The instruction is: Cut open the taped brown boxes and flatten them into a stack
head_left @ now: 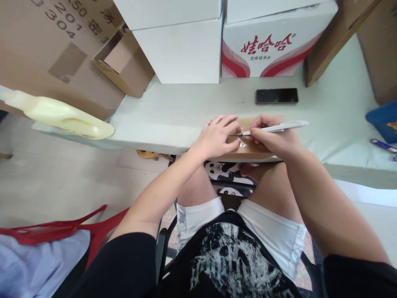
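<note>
Closest to my camera, a black shirt point(235, 256) with a pale print is filling the bottom of the view, and white shorts point(201, 217) are showing just past it. Off to the left, a red chair point(40, 234) is holding some lilac cloth point(56, 263). Ahead I'm looking at a pale green surface point(173, 109). A pale yellow bottle point(71, 118) is leaning across the view near its left front corner, partly hiding a large printed carton point(37, 62); a smaller cardboard box point(133, 62) is standing beside that carton. Farther back, a plain white box point(186, 54) and a red-lettered box point(273, 49) are standing side by side, with a phone point(277, 96) lying in front of the lettered one. Toward the right end, a blue container point(384, 122) and a purple pen-like item point(384, 145) are sitting near the edge.

At the near edge, a brown carton point(238, 155) is lying under both hands, which are covering parts of it. My left hand point(218, 134) is resting on it, fingers loosely spread, gripping nothing. My right hand point(273, 132) is closing in a pinch around a slim white tool point(290, 125), whose tip is pointing at the top seam.

I'm counting two white-faced boxes, one phone, one bottle, one tool and one carton being worked on.
</note>
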The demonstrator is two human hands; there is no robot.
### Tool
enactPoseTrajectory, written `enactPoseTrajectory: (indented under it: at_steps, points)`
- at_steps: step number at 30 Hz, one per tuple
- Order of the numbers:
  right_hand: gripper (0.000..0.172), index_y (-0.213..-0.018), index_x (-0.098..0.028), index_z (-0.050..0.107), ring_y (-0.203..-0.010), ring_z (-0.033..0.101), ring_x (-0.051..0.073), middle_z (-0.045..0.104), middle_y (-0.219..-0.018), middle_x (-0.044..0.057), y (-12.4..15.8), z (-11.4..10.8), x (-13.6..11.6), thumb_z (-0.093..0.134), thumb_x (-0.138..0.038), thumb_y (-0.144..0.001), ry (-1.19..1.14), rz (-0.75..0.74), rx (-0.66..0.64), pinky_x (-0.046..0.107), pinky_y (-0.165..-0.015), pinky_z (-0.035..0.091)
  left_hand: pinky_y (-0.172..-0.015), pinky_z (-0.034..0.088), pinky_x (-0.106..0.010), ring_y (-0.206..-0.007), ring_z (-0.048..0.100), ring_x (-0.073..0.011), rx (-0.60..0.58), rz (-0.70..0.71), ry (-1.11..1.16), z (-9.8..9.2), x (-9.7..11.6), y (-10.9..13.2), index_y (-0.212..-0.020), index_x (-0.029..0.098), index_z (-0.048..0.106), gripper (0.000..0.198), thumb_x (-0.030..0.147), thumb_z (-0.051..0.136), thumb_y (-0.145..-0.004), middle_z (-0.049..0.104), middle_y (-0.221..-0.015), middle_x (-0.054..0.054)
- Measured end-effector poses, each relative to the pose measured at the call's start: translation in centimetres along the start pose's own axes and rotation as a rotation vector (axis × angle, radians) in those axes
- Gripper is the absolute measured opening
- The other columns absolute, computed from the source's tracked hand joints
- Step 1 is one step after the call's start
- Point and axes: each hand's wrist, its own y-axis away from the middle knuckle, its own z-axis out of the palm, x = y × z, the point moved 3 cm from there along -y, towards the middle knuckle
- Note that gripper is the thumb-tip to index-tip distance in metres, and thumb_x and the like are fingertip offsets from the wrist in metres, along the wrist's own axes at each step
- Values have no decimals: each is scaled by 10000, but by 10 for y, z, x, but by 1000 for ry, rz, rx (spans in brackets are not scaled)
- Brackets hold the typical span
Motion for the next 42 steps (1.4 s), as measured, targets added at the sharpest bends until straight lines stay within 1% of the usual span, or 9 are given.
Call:
enactPoseTrajectory:
  at_steps: [3,9,17,25,30,34,36,39,42]
  points:
    - [105,-645,-239,566,-526,449,121,543,-552,-31,-1,-2,0,646,-192,-694,40,-52,23,269,-486,305,-1152,444,-529,-1444,473,-312,6,2,6,0,0,0,-1178,278,686,299,392,605,-913,527,-1580,-49]
    - [72,-729,-238,586,-624,485,146,562,-667,-17,-2,-3,2,637,-218,-681,23,-116,-5,301,-579,357,-1152,447,-529,-1449,472,-310,5,8,10,0,0,0,-1174,274,681,298,408,606,-919,531,-1577,-57]
    - [101,-751,-236,570,-596,458,133,557,-678,-25,-2,-3,7,627,-211,-671,-45,-154,-60,295,-569,328,-1132,460,-534,-1440,486,-320,7,-4,3,-2,2,2,-1179,265,683,304,410,616,-921,537,-1575,-59]
    - [72,-742,-229,623,-732,556,186,631,-766,21,0,0,2,606,-212,-674,114,-244,-8,339,-694,423,-1161,447,-509,-1444,483,-306,14,3,0,-2,1,1,-1158,262,684,286,400,633,-913,539,-1573,-60]
    - [98,-728,-230,573,-534,449,126,533,-569,-37,1,-2,10,600,-176,-651,-77,-63,21,276,-526,312,-1136,456,-529,-1436,489,-316,22,0,-1,0,1,3,-1166,270,688,292,405,631,-914,541,-1571,-56]
    - [142,-722,-236,535,-537,425,104,550,-658,-27,4,-4,12,636,-222,-624,-396,-118,69,257,-476,251,-1142,446,-520,-1434,493,-309,33,13,1,1,0,4,-1178,265,685,299,393,628,-914,547,-1566,-61]
    - [166,-714,-247,506,-588,475,125,529,-682,-15,6,-12,11,629,-263,-603,-566,-201,94,265,-486,293,-1138,448,-518,-1435,493,-309,35,8,10,2,-1,4,-1177,264,686,301,391,633,-909,551,-1563,-62]
    - [157,-706,-259,459,-568,466,131,409,-609,-38,9,-43,21,553,-284,-583,-683,-357,325,321,-577,412,-1142,447,-517,-1440,487,-309,41,0,27,2,-3,4,-1184,266,684,309,384,639,-901,552,-1562,-59]
    - [176,-728,-278,337,-463,332,116,234,-579,-80,10,-82,54,480,-295,-625,-558,-338,875,327,-550,374,-1152,440,-527,-1446,482,-310,43,2,37,3,-3,2,-1186,270,684,314,387,644,-897,554,-1561,-54]
